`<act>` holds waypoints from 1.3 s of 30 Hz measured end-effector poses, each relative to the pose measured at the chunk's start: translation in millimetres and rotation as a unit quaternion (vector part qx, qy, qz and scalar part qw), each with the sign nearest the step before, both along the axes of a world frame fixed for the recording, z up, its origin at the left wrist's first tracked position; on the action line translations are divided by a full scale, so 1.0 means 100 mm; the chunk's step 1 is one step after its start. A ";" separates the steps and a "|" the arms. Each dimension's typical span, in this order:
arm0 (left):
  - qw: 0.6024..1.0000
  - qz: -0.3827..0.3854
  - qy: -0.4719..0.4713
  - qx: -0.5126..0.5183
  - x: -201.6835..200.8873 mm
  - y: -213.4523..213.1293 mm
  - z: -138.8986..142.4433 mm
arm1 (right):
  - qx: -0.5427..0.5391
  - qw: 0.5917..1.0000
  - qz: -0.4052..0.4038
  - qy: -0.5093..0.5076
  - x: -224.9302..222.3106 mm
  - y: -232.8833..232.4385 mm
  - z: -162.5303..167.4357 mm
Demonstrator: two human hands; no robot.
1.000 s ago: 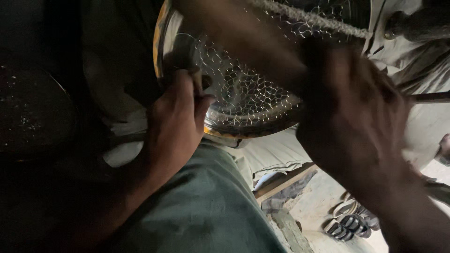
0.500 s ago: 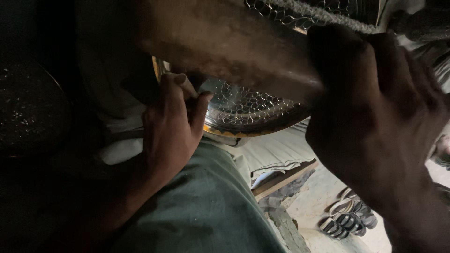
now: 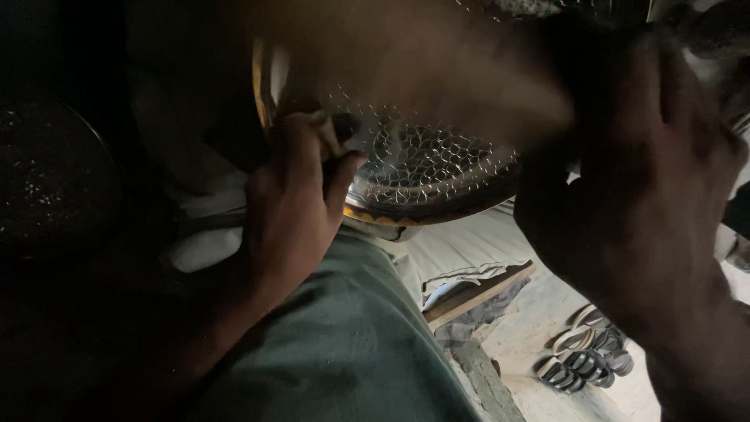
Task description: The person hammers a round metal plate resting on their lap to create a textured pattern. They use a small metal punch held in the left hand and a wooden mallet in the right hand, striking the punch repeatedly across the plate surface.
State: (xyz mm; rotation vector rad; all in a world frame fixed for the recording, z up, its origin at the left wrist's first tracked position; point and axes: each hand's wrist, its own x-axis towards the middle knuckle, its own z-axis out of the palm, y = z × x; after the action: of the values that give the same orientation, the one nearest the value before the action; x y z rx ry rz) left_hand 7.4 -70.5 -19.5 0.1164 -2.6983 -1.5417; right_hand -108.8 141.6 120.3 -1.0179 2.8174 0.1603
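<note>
The left hand (image 3: 293, 207) is closed around a small dark punch-like tool (image 3: 337, 129), its tip against the round silvery metal plate with a hammered scale pattern (image 3: 433, 168) propped over the green-clothed lap (image 3: 336, 344). The right hand (image 3: 633, 195) grips a thick blurred wooden handle (image 3: 414, 66) above.

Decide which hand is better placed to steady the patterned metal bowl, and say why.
Left. The left hand already rests against the patterned metal bowl at its rim; the right hand is raised, blurred, apart from it.
</note>
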 end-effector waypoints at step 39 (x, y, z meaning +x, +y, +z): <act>0.852 -0.321 -0.414 0.028 -0.91 0.12 -0.01 | -0.110 0.936 -0.320 -0.092 0.90 0.65 -0.56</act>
State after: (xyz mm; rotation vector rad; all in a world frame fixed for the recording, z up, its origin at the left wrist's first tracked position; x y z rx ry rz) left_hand -83.5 -58.6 -20.9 -0.1999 -3.6191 -2.1242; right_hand -18.4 206.2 63.9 -0.0855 2.8590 -0.3095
